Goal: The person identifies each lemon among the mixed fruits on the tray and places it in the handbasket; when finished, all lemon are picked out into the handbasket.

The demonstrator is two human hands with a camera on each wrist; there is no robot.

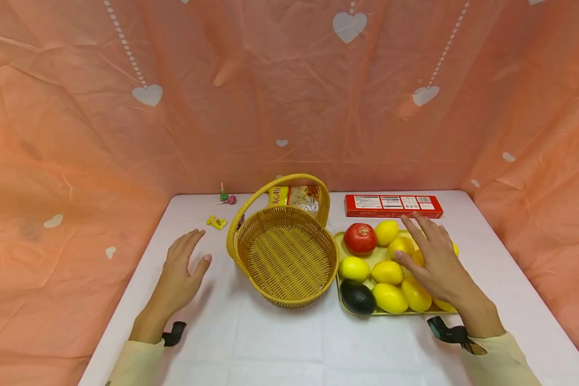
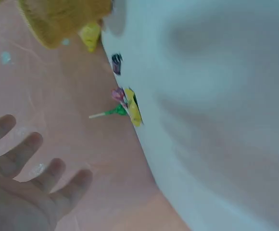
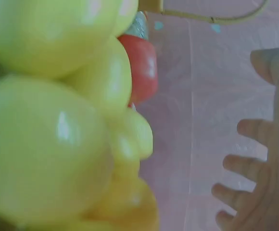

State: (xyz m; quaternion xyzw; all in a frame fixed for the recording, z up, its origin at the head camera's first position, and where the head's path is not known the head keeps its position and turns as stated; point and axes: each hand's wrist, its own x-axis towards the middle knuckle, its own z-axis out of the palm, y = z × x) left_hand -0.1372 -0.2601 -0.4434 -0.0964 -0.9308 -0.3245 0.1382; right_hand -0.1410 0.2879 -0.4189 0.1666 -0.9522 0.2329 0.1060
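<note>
A woven yellow basket (image 1: 286, 256) with a hoop handle stands empty mid-table. To its right a yellow tray (image 1: 340, 240) carries several lemons (image 1: 387, 272), a red pomegranate-like fruit (image 1: 360, 238) and a dark avocado (image 1: 357, 296). My right hand (image 1: 431, 256) hovers over the tray with straight spread fingers (image 3: 247, 166), holding nothing; the lemons (image 3: 43, 159) fill the right wrist view. My left hand (image 1: 183, 265) lies open above the white table left of the basket, its fingers (image 2: 29, 154) spread and empty.
A red flat box (image 1: 393, 206) lies behind the tray. A snack packet (image 1: 296, 196) leans behind the basket. Lollipops (image 1: 227, 197) and a yellow candy (image 1: 216, 222) sit at the back left. Pink cloth walls enclose the table on three sides.
</note>
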